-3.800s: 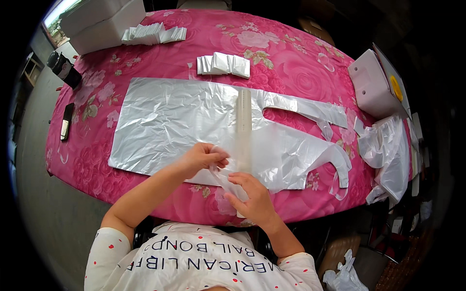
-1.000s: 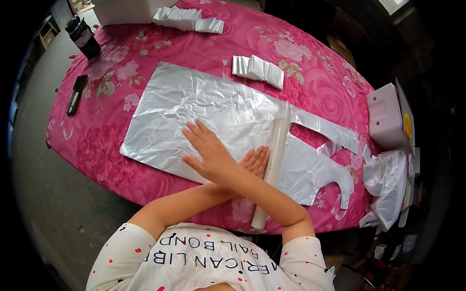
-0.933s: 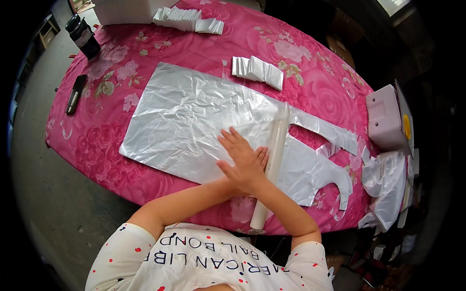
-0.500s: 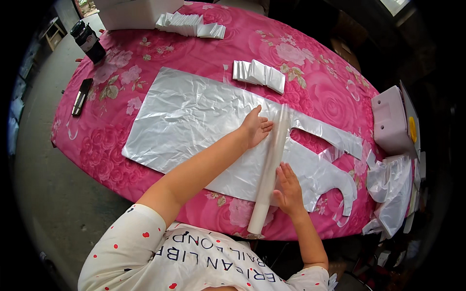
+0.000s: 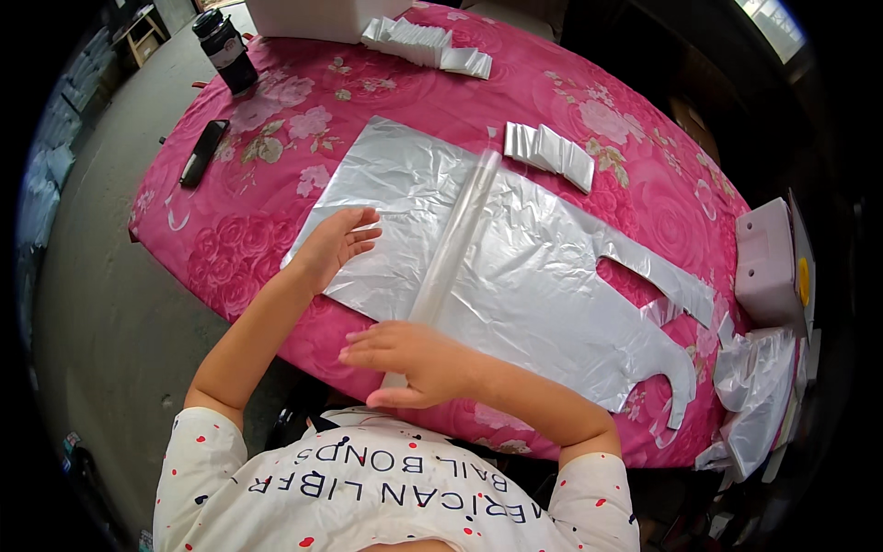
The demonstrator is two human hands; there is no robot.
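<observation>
A thin, silvery-white plastic sheet [image 5: 543, 267] lies flat and wrinkled on the table, with curved cut-outs and straps at its right end. Across its left part rests a long, pale translucent tube [image 5: 457, 230], slanting toward me. My left hand [image 5: 338, 247] is left of the tube, over the sheet's left edge, fingers apart and holding nothing. Over the tube's near end reaches my right hand [image 5: 414, 361], fingers stretched out to the left. It hides part of the tube; whether it touches it I cannot tell.
Folded white plastic packets [image 5: 550, 156] lie beyond the sheet, with another row of packets [image 5: 428, 44] by a white box [image 5: 317, 17]. A black bottle [image 5: 226, 53] and a black phone-like object [image 5: 204, 154] are at left. At right are a pinkish box [image 5: 765, 253] and crumpled clear plastic [image 5: 756, 386].
The tube has moved left along the sheet, from near the cut-outs to its left part. Both hands have shifted left, the right one now across the tube's near end.
</observation>
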